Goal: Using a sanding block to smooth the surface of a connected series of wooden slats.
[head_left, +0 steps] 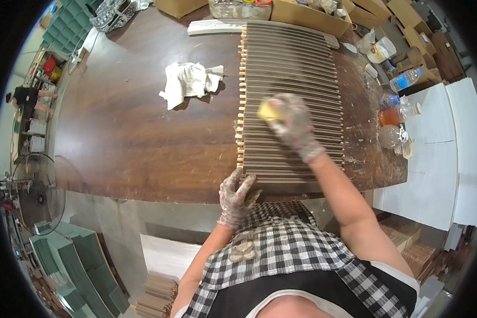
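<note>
A row of many dark brown wooden slats (289, 63) with pale dowel ends lies side by side on the dark wooden table (143, 132). My right hand (291, 124), in a stained patterned glove, presses a yellow sponge (268, 111) onto the middle slats. My left hand (237, 191), gloved the same way, rests with fingers spread on the near end of the slat row at the table's front edge, holding nothing.
A crumpled white rag (188, 80) lies left of the slats. Plastic bottles (400, 114) and a round jar stand at the table's right end beside white boards (440, 153). Cardboard boxes (312, 16) line the far edge. A fan (37, 193) and green stacked panels sit on the floor left.
</note>
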Tool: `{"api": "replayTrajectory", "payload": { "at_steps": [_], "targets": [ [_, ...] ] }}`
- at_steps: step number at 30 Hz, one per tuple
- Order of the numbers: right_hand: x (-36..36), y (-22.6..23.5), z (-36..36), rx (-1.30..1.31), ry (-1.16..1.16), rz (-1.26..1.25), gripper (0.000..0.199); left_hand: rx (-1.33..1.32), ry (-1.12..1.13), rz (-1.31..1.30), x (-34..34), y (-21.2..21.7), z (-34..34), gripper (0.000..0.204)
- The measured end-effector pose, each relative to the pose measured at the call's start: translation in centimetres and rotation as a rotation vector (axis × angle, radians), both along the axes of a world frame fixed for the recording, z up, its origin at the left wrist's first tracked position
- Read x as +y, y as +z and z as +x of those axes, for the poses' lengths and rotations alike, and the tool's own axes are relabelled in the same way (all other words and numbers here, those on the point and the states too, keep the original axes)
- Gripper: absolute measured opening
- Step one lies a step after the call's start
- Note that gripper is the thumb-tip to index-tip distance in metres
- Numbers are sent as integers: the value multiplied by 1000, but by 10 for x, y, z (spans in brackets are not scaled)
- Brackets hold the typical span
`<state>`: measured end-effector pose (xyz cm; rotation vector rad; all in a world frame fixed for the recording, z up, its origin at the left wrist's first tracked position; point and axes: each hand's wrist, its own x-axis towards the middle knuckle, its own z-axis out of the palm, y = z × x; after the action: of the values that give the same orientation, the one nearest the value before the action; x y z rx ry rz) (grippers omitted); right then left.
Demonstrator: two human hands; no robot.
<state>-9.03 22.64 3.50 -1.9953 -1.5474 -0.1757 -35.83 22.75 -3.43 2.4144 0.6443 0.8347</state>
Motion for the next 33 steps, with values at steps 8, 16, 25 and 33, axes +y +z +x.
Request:
{"api": "replayTrajectory", "payload": {
  "at_steps": [8,16,25,33],
  "targets": [
    [-52,-20,44,-20,25,25,40,-60,4,24,1,-6,4,58],
    [-129,-11,75,36,-544,0,40,-22,2,-6,1,-5,3,56],
    [52,-18,-48,89,-18,46,48,-60,-6,-27,3,2,4,58],
    [13,6,-2,-72,-49,-156,48,-58,10,-6,4,-2,2,60]
  ]
}}
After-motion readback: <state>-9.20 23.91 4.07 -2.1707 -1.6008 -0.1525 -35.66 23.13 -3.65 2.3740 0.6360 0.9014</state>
